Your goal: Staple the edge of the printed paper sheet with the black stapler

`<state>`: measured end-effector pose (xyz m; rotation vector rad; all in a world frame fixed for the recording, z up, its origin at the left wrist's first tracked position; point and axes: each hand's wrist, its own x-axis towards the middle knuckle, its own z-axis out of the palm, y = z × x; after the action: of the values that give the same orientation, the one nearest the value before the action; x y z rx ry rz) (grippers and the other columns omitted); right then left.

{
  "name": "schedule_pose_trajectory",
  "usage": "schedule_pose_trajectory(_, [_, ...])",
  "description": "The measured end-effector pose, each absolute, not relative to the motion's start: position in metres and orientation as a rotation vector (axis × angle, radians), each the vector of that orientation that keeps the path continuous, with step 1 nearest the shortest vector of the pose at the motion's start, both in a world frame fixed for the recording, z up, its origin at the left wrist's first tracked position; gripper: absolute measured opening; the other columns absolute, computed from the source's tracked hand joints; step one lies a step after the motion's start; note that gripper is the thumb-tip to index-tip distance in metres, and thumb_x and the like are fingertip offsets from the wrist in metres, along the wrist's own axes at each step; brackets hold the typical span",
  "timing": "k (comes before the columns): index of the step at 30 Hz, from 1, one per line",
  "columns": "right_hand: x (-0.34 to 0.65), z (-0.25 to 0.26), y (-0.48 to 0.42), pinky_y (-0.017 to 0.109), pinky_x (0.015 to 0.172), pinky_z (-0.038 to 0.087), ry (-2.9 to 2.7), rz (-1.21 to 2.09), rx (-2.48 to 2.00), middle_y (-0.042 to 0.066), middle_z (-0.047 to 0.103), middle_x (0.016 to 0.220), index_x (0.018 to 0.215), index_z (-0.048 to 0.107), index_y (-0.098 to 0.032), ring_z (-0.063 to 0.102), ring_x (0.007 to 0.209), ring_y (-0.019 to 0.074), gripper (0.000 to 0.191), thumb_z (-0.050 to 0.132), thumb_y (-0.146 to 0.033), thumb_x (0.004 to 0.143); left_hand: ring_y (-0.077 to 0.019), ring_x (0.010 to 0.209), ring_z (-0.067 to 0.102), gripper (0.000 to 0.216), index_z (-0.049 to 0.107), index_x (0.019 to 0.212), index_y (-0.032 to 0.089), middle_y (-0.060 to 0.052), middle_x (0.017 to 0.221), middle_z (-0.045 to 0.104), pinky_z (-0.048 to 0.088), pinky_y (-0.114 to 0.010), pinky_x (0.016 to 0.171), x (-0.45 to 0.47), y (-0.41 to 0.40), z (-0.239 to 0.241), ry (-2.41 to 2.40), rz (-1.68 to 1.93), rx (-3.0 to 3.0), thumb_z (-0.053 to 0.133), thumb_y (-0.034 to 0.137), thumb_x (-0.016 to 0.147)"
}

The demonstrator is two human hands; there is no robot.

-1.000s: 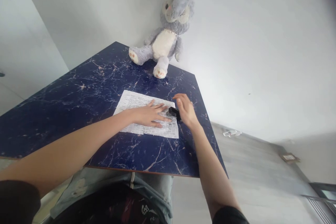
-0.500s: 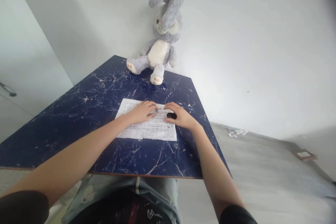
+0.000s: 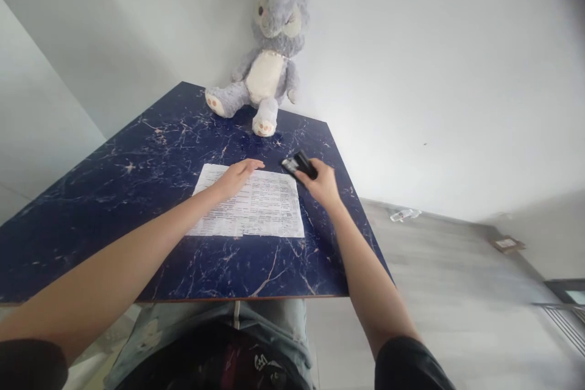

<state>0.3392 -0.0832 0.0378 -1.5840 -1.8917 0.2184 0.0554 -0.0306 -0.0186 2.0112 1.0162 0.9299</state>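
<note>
A printed sheet of paper point(image 3: 274, 207) lies flat on the dark blue marbled table point(image 3: 219, 274). My left hand point(image 3: 237, 177) rests across its upper left part, fingers stretched out past the far edge and holding nothing. Just off the sheet's upper right corner, my right hand point(image 3: 323, 183) grips a small black stapler-like object point(image 3: 304, 164) with a pale patch on its front end. That object is slightly blurred, so its exact kind is unclear. It points left, toward the far edge of the paper.
A grey plush rabbit point(image 3: 269, 73) sits at the table's far end against the white wall point(image 3: 434, 61). On the floor to the right lie a clear plastic item point(image 3: 404, 215) and a small brown box point(image 3: 508, 244).
My right hand has lifted off the paper and moved to its upper right, bringing the black object into fuller view. My left hand has shifted slightly left and away from me.
</note>
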Motion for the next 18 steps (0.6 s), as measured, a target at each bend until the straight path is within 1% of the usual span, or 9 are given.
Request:
schedule_pose_trajectory(3, [0.292,0.021,-0.088,0.041,0.085,0.051,-1.961,0.422,-1.431,0.011,0.076,0.099,0.105,0.075,-0.016,0.068,0.090,0.0261,0.026,0.078,-0.035,0.088,-0.0309,0.129,0.068,0.084,0.070,0.131,0.014,-0.019,0.137,0.073,0.053,-0.049,0.111,0.055,-0.026,-0.020,1.078,1.047,1.842,0.012,0.071,0.110])
schedule_pose_trajectory(5, [0.278,0.016,-0.089,0.040,0.087,0.054,-2.026,0.502,-1.373,0.010,0.078,0.101,0.106,0.078,-0.017,0.069,0.092,0.0256,0.029,0.083,-0.035,0.084,-0.0309,0.124,0.071,0.092,0.072,0.127,0.013,-0.021,0.133,0.075,0.056,-0.047,0.107,0.056,-0.025,-0.018,1.085,1.094,1.747,0.010,0.078,0.106])
schedule_pose_trajectory(7, [0.281,0.017,-0.088,0.039,0.090,0.056,-2.065,0.725,-1.275,0.011,0.080,0.113,0.117,0.079,-0.018,0.072,0.101,0.0261,0.041,0.086,-0.038,0.082,-0.0310,0.118,0.074,0.095,0.074,0.118,0.013,-0.022,0.127,0.077,0.057,-0.047,0.104,0.056,-0.026,-0.016,1.070,1.131,1.625,0.015,0.085,0.102])
schedule_pose_trajectory(9, [0.296,0.018,-0.086,0.040,0.097,0.057,-2.035,1.106,-1.107,0.012,0.078,0.127,0.127,0.078,-0.019,0.073,0.113,0.0275,0.050,0.084,-0.044,0.085,-0.0307,0.112,0.075,0.093,0.076,0.109,0.015,-0.021,0.122,0.079,0.057,-0.046,0.103,0.057,-0.027,-0.015,1.042,1.160,1.526,0.024,0.091,0.098])
schedule_pose_trajectory(11, [0.313,0.018,-0.084,0.042,0.105,0.055,-1.939,1.455,-0.940,0.010,0.078,0.130,0.131,0.078,-0.020,0.072,0.119,0.0279,0.053,0.083,-0.048,0.087,-0.0299,0.109,0.076,0.090,0.077,0.103,0.015,-0.020,0.118,0.080,0.057,-0.045,0.103,0.057,-0.028,-0.014,1.026,1.173,1.498,0.031,0.092,0.096])
schedule_pose_trajectory(12, [0.320,0.016,-0.082,0.043,0.108,0.054,-1.892,1.555,-0.895,0.009,0.079,0.129,0.131,0.078,-0.022,0.072,0.119,0.0273,0.053,0.085,-0.048,0.086,-0.0295,0.109,0.076,0.089,0.077,0.102,0.015,-0.020,0.117,0.080,0.057,-0.045,0.103,0.057,-0.028,-0.014,1.027,1.175,1.497,0.032,0.091,0.096])
schedule_pose_trajectory(14, [0.328,0.011,-0.079,0.042,0.110,0.053,-1.819,1.646,-0.875,0.007,0.080,0.126,0.130,0.080,-0.023,0.073,0.115,0.0258,0.056,0.091,-0.046,0.080,-0.0293,0.107,0.076,0.089,0.078,0.100,0.014,-0.021,0.115,0.080,0.057,-0.045,0.102,0.057,-0.027,-0.014,1.031,1.174,1.481,0.033,0.091,0.097])
schedule_pose_trajectory(16, [0.331,0.006,-0.076,0.043,0.108,0.054,-1.772,1.661,-0.895,0.008,0.081,0.123,0.126,0.081,-0.022,0.075,0.111,0.0254,0.058,0.094,-0.045,0.075,-0.0294,0.106,0.077,0.089,0.079,0.098,0.015,-0.021,0.113,0.081,0.057,-0.045,0.103,0.057,-0.026,-0.014,1.018,1.179,1.433,0.032,0.090,0.097])
schedule_pose_trajectory(18, [0.329,0.005,-0.076,0.045,0.107,0.055,-1.782,1.633,-0.913,0.010,0.081,0.123,0.126,0.081,-0.020,0.075,0.111,0.0266,0.059,0.095,-0.046,0.074,-0.0295,0.105,0.078,0.089,0.079,0.095,0.016,-0.020,0.111,0.081,0.058,-0.044,0.103,0.057,-0.025,-0.013,1.015,1.206,1.355,0.030,0.090,0.097])
